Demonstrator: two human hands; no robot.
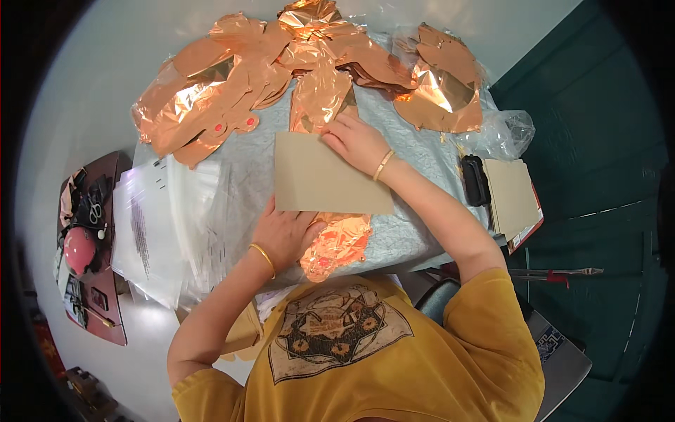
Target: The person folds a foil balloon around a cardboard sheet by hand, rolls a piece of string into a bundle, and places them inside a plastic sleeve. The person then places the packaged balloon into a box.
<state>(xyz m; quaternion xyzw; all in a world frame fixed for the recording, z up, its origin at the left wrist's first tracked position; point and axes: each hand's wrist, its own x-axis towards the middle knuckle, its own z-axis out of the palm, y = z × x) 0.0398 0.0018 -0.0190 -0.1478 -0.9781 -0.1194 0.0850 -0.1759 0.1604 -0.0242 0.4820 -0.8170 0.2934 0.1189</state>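
A stiff tan cardboard sheet (332, 177) lies across a copper-coloured foil balloon (337, 243), which is flat and sticks out above and below it. My right hand (357, 144) is closed at the sheet's upper edge, its thumb on the cardboard and its bent fingers by the foil. My left hand (283, 235) lies at the lower left edge, fingers stretched out and partly hidden beneath the sheet. Its thumb rests by the foil's lower end, where a small red dot shows. A gold band circles each wrist.
Flat copper foil balloons (218, 91) cover the far side, with another stack (443, 84) at far right. Clear plastic bags (169, 218) lie left. Tan cardboard sheets (511, 193) sit right beside a black object (475, 180). A dark red side table (95, 281) holds odds and ends.
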